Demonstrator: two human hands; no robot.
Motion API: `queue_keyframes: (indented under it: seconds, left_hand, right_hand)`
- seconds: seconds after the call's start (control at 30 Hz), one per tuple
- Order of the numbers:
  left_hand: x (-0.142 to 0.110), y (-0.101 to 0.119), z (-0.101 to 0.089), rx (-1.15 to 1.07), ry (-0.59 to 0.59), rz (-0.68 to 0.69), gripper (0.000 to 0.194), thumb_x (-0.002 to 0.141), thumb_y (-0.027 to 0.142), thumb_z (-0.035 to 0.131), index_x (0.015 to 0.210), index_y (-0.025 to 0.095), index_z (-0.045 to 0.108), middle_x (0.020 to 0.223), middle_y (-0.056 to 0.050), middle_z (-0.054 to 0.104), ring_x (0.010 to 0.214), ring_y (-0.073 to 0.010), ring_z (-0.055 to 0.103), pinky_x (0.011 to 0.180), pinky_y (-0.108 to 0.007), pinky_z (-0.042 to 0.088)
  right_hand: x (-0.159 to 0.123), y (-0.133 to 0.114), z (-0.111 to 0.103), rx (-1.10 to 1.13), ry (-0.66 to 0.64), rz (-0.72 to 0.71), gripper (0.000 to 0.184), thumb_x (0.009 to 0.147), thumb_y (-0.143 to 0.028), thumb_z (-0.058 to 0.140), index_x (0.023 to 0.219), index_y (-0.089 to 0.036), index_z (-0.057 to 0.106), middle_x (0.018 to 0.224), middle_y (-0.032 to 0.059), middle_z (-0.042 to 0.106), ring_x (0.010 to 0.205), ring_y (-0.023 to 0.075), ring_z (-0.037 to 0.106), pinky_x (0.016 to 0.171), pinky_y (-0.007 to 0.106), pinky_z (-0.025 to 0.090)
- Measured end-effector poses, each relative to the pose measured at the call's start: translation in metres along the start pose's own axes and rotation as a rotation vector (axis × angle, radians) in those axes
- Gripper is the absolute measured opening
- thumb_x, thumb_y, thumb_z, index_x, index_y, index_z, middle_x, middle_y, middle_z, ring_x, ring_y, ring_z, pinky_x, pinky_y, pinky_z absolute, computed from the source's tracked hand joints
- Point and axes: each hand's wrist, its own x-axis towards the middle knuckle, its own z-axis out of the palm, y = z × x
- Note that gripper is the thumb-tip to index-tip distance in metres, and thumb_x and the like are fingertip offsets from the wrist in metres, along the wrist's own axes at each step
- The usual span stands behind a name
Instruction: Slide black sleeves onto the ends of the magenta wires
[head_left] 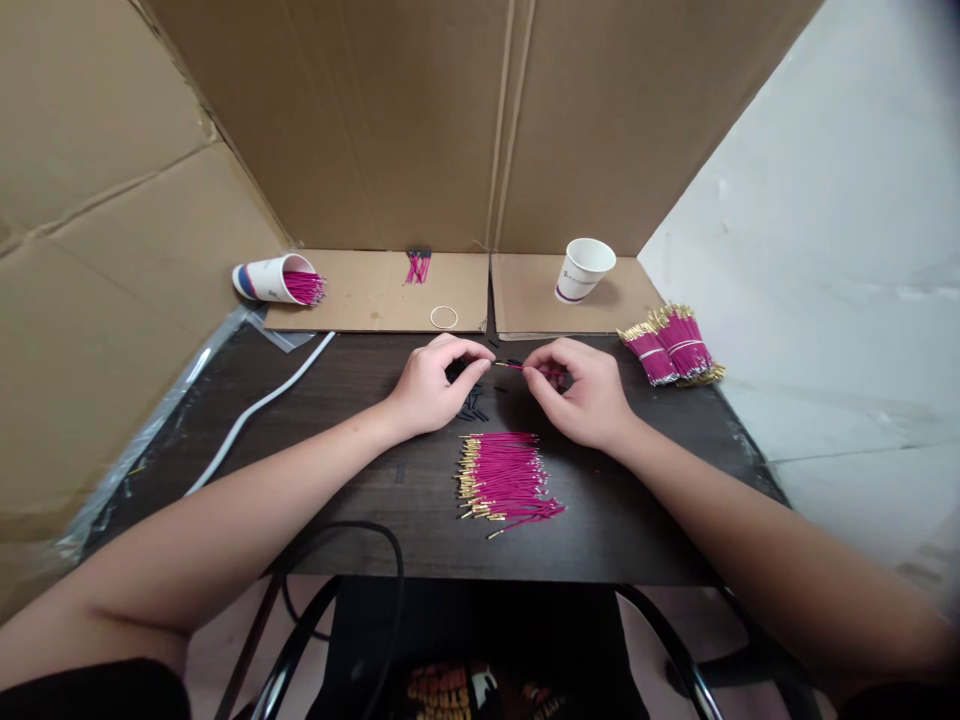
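Note:
My left hand [435,383] is closed in a pinch over small black sleeves [472,405] scattered on the dark table [352,450]. My right hand [581,390] is closed, pinching one pink wire [510,366] with its tip pointing at the left fingertips. Just below both hands lies a loose pile of pink wires with gold terminals [502,478].
Tied bundles of pink wires [671,345] lie at the right edge. A tipped paper cup with wires [274,280] and an upright empty cup [583,268] stand on cardboard, with a rubber band [443,317] and a small wire bunch [418,266]. Cardboard walls enclose the back and left.

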Motion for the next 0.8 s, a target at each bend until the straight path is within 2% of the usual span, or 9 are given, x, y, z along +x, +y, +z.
queue_keyframes:
  seconds: [0.47, 0.8]
  left_hand:
    - [-0.0011, 0.0030, 0.0000, 0.015, -0.009, 0.112, 0.010, 0.110, 0.023, 0.073, 0.109, 0.019, 0.083, 0.107, -0.008, 0.085, 0.104, -0.0243, 0.078, 0.098, -0.042, 0.062]
    - [-0.0011, 0.0050, -0.0003, 0.007, -0.005, 0.129, 0.012, 0.111, 0.024, 0.073, 0.109, 0.019, 0.083, 0.106, -0.008, 0.085, 0.102, -0.0235, 0.078, 0.098, -0.041, 0.062]
  right_hand:
    - [-0.0008, -0.0012, 0.0011, 0.020, -0.033, 0.007, 0.015, 0.107, -0.025, 0.067, 0.096, -0.021, 0.076, 0.084, 0.0042, 0.075, 0.071, 0.0188, 0.063, 0.066, 0.035, 0.051]
    - [-0.0016, -0.0013, 0.0028, 0.047, -0.047, 0.040, 0.018, 0.110, -0.030, 0.068, 0.096, -0.022, 0.077, 0.085, 0.0044, 0.076, 0.072, 0.0192, 0.064, 0.067, 0.035, 0.051]
